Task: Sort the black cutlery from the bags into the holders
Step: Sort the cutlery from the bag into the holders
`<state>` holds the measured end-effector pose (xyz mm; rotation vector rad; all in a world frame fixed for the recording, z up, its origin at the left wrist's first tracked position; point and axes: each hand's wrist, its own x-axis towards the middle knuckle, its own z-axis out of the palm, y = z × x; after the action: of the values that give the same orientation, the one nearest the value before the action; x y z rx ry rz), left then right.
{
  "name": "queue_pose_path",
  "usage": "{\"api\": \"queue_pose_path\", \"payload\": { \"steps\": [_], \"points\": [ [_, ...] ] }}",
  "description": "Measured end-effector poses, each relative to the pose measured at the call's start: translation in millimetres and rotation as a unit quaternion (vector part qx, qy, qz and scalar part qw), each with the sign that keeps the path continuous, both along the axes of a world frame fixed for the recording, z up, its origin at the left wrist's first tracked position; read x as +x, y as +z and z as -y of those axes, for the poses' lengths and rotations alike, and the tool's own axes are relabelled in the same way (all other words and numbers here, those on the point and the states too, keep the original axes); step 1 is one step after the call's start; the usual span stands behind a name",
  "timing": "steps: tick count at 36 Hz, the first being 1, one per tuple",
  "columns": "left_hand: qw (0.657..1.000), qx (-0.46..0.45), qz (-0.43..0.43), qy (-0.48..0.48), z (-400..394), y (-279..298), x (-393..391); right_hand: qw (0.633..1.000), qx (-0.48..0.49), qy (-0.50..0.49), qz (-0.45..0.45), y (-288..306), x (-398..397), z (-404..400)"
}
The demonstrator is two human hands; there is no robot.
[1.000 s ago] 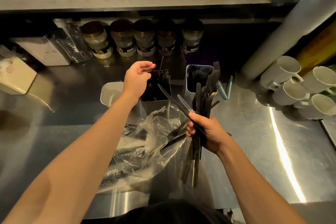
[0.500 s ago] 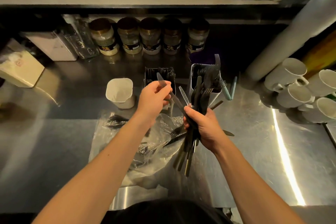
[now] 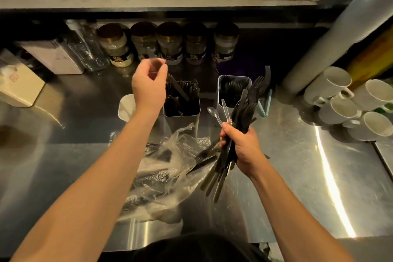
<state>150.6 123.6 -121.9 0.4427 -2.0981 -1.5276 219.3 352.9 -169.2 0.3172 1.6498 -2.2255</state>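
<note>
My right hand (image 3: 241, 147) grips a bundle of black cutlery (image 3: 244, 110), mostly forks and knives with handles pointing down, and clear plastic spoons (image 3: 214, 114) stick out of it. My left hand (image 3: 148, 87) hovers over the left metal holder (image 3: 180, 122) with its fingertips pinched on a black knife (image 3: 177, 87). The knife slants down into that holder, which is full of black knives. To the right of it, the right metal holder (image 3: 220, 83) holds black forks. A crumpled clear plastic bag (image 3: 170, 168) with more black cutlery lies on the steel counter between my arms.
A white cup (image 3: 126, 106) stands left of the holders. Several jars (image 3: 170, 44) line the back under a shelf. White mugs (image 3: 340, 100) are stacked at the right beside a large grey roll (image 3: 331, 34). A white box (image 3: 17, 83) sits far left.
My left hand pulled one black knife out of the bundle and carried it up and left over the left holder. My right hand stayed put, gripping the bundle.
</note>
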Motion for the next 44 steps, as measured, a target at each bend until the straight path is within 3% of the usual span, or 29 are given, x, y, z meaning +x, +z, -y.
{"api": "queue_pose_path", "payload": {
  "steps": [2,5,8,10,11,14,16,18,26,30,35,40,44],
  "points": [
    [0.99,-0.119,0.059,-0.046,5.1,-9.4,-6.5,1.0,0.001,0.006,0.001,0.6,-0.3,1.5],
    [0.952,-0.224,0.177,-0.108,11.6,-25.2,-10.2,1.0,0.004,0.016,-0.001,2.9,-0.8,5.4],
    [0.951,-0.279,0.124,-0.052,5.1,-22.4,1.3,1.0,0.009,0.024,-0.007,7.5,-0.7,11.1],
    [0.978,-0.181,0.094,-0.039,-9.1,-16.6,20.1,0.999,0.006,0.031,-0.008,11.0,0.0,16.9],
    [0.984,-0.104,0.131,-0.065,-17.9,-15.3,30.6,0.999,0.003,0.034,-0.008,12.8,0.8,20.6],
    [0.936,0.079,0.274,-0.206,-38.8,-15.4,60.6,0.998,-0.002,0.06,-0.008,15.7,2.6,34.6],
    [0.916,0.166,0.272,-0.245,-43.8,-16.8,74.5,0.995,0.002,0.098,-0.015,16.0,4.5,45.4],
    [0.915,0.236,0.241,-0.222,-42.4,-14.4,81.2,0.992,0.005,0.125,-0.016,14.6,5.2,56.1],
    [0.955,0.231,0.179,-0.054,15.8,-25.8,86.4,0.982,0.048,0.179,-0.038,12.5,2.8,104.0],
    [0.976,0.159,0.135,0.056,60.2,-33.2,71.5,0.98,0.058,0.189,-0.025,11.1,4.1,120.0],
    [0.984,-0.001,0.164,0.069,112.3,-54.1,41.2,0.98,0.074,0.182,-0.014,7.1,3.7,127.3],
    [0.965,-0.137,0.225,0.006,134.0,-89.0,13.6,0.984,0.073,0.162,0.011,3.5,-2.4,128.8],
    [0.927,-0.233,0.292,-0.034,139.4,-99.8,6.5,0.985,0.03,0.163,0.05,0.9,-7.9,129.4]
  ]
}}
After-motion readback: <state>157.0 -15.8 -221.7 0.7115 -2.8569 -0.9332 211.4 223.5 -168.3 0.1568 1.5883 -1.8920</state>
